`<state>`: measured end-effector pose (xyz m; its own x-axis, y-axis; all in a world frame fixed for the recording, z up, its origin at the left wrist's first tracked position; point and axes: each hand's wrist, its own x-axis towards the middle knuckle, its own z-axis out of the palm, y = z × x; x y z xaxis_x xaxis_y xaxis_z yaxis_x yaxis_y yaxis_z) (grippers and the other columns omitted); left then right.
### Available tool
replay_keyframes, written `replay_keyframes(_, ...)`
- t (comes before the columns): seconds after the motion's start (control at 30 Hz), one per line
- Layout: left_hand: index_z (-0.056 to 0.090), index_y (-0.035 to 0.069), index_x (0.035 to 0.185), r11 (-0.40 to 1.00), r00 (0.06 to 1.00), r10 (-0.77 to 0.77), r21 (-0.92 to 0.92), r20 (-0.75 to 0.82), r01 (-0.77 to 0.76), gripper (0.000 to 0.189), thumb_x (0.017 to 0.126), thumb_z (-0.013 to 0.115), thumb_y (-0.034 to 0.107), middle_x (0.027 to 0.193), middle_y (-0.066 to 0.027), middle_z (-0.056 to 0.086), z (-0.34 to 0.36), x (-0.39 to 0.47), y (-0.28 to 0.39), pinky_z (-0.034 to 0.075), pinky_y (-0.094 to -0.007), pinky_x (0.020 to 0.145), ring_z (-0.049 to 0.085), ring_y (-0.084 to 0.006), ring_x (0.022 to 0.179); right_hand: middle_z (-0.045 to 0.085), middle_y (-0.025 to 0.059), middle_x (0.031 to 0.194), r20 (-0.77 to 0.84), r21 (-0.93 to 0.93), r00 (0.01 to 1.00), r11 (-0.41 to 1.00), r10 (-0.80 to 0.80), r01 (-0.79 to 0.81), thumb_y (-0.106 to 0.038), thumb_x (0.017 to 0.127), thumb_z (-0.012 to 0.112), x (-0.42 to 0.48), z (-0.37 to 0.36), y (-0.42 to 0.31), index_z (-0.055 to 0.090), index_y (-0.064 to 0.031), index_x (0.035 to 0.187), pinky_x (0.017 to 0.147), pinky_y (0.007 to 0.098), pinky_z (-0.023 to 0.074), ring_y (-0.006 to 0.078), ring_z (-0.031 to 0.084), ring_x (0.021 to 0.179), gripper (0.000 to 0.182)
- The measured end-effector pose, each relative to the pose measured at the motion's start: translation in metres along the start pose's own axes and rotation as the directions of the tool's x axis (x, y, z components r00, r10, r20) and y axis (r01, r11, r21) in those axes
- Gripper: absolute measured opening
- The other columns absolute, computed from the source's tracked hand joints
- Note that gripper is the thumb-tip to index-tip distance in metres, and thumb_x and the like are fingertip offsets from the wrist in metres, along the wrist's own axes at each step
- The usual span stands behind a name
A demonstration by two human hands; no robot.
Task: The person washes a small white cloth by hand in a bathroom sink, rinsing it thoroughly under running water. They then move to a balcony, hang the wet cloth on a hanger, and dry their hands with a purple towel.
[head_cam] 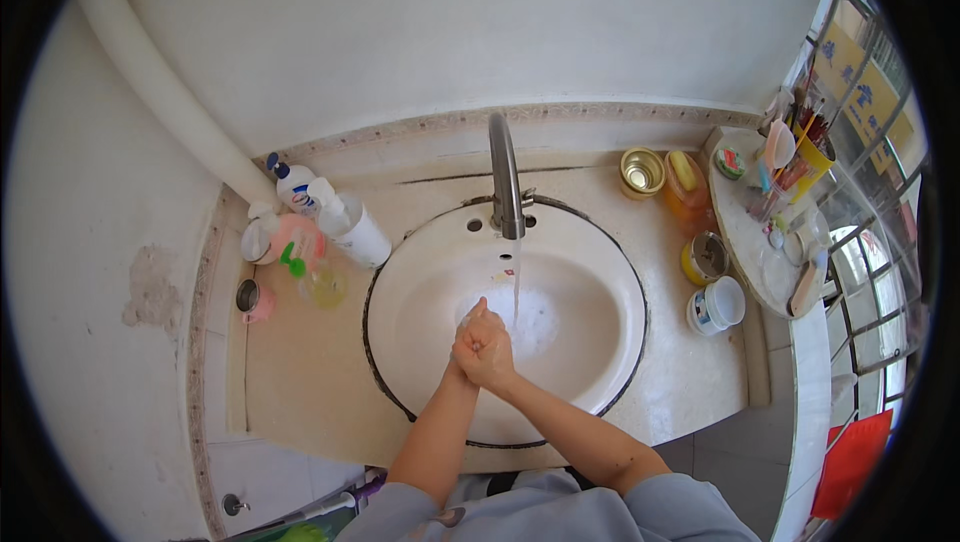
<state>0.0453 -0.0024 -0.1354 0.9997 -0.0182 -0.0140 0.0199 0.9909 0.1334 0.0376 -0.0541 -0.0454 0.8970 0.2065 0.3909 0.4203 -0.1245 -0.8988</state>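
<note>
Both hands are pressed together above the left part of a white oval washbasin [577,384]. My right hand [493,353] is wrapped over my left hand [469,326], which it largely hides. One digit points up towards the back of the basin. Just right of the hands, a thin stream of water [517,279] falls from a curved metal faucet [507,174]. It lands in whitish, foamy-looking water [536,321] at the bottom of the basin. No object shows in either hand.
Pump bottles, including a white one [356,231] and one with a green pump [322,283], stand left beside a pink cup [256,302]. To the right are a gold-coloured pot [642,173], a yellow soap bar [682,171], a white tub [716,307] and a cluttered ledge [757,264].
</note>
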Motion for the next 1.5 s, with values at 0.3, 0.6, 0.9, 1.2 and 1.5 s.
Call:
replay_keyframes(0.3, 0.05, 0.003, 0.086, 0.624, 0.746, 0.449, 0.77, -0.491, 0.132, 0.019, 0.076, 0.051, 0.019, 0.074, -0.0037, 0.052, 0.064, -0.001, 0.014, 0.04, -0.0223, 0.049, 0.051, -0.0116, 0.063, 0.052, 0.0122, 0.064, 0.555, -0.111, 0.682, 0.856, 0.475, -0.506, -0.034, 0.079, 0.041, 0.068, -0.036, 0.045, 0.05, -0.0007, 0.078, 0.059, 0.0312, 0.0416, 0.0235, 0.053, 0.063, 0.035)
replay_keyframes(0.6, 0.046, 0.008, 0.079, 0.856, 0.969, 0.047, 0.509, -0.242, 0.086, 0.03, 0.083, 0.035, 0.036, 0.073, -0.0028, 0.048, 0.0, 0.0, 0.011, 0.042, -0.0288, 0.061, 0.048, -0.0137, 0.069, 0.052, 0.0116, 0.055, 0.492, 0.027, 0.87, 0.999, -0.042, 0.033, -0.02, 0.066, 0.052, 0.051, -0.036, 0.007, 0.051, -0.0024, 0.06, 0.052, 0.033, 0.0418, 0.0234, 0.053, 0.055, 0.018)
replay_keyframes(0.9, 0.049, 0.012, 0.078, 0.963, 0.938, -0.158, 0.161, -0.308, 0.215, 0.014, 0.077, 0.044, 0.025, 0.076, 0.0005, 0.051, 0.047, 0.001, -0.005, 0.043, -0.0282, 0.061, 0.051, -0.012, 0.072, 0.045, 0.014, 0.043, 0.267, -0.049, 0.921, 0.958, 0.285, -0.282, -0.014, 0.063, 0.049, 0.07, -0.037, 0.035, 0.05, 0.0014, 0.054, 0.042, 0.0335, 0.0365, 0.0258, 0.046, 0.041, 0.019)
replay_keyframes(1.2, 0.051, 0.006, 0.078, 0.941, 0.773, 0.221, 0.34, -0.595, -0.007, 0.023, 0.082, 0.034, 0.022, 0.078, -0.0035, 0.051, 0.081, 0.009, -0.026, 0.042, -0.025, 0.061, 0.05, -0.0132, 0.071, 0.045, 0.0056, 0.045, 0.204, -0.079, 0.907, 0.93, 0.368, -0.359, -0.01, 0.068, 0.051, 0.055, -0.037, 0.039, 0.042, -0.001, 0.048, 0.042, 0.0276, 0.034, 0.0111, 0.043, 0.044, 0.024)
replay_keyframes(1.5, 0.048, 0.009, 0.093, 0.678, 0.865, 0.084, 0.665, -0.494, 0.314, 0.043, 0.078, 0.04, 0.049, 0.075, -0.001, 0.053, 0.108, 0.035, 0.021, 0.043, -0.0279, 0.054, 0.052, -0.0119, 0.068, 0.051, 0.0024, 0.077, 0.464, 0.416, 0.822, 0.739, 0.329, -0.53, -0.021, 0.08, 0.049, 0.075, -0.057, 0.017, 0.048, -0.0033, 0.091, 0.061, 0.0222, 0.0398, 0.0094, 0.048, 0.069, 0.021)
